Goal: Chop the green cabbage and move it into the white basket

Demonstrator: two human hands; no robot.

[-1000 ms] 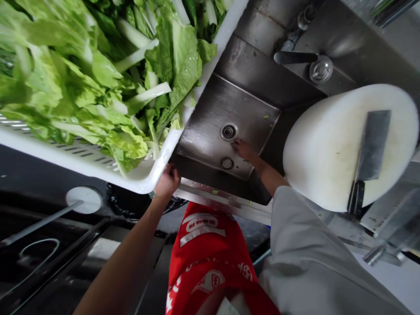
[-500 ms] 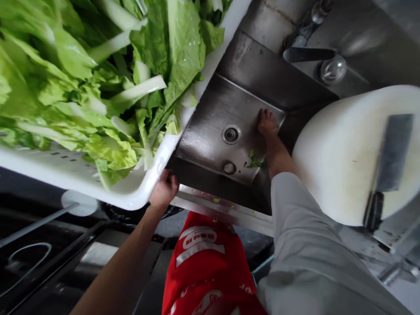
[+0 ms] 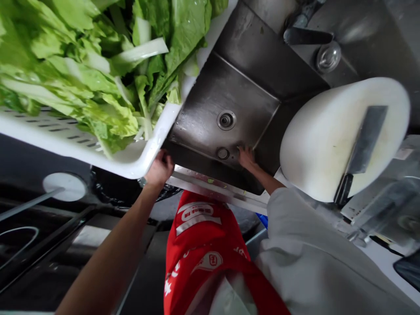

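Observation:
Down in the steel sink (image 3: 197,113), my right hand (image 3: 247,158) touches the bottom beside the smaller round drain fitting (image 3: 223,153). Its fingers are bent downward and closed, and whatever they hold is hidden beneath them. My left hand (image 3: 160,168) is at the sink's front rim, right by the corner of a white slotted plastic basket (image 3: 131,168). Its fingers are curled closed, and I cannot make out what is inside them. Cut leafy greens (image 3: 108,83) with pale stalks heap up in the basket.
Right of the sink stands a thick round white chopping board (image 3: 305,148) with a cleaver (image 3: 365,140) lying on it. A faucet (image 3: 308,37) is at the back. Small green bits (image 3: 210,180) lie on the front rim (image 3: 190,180). A black bag (image 3: 108,188) hangs below the basket.
My right hand has moved from the sink's far right side toward me, over the spot where green leaf scraps lay; they no longer show. My left hand stays by the basket corner. The view has shifted.

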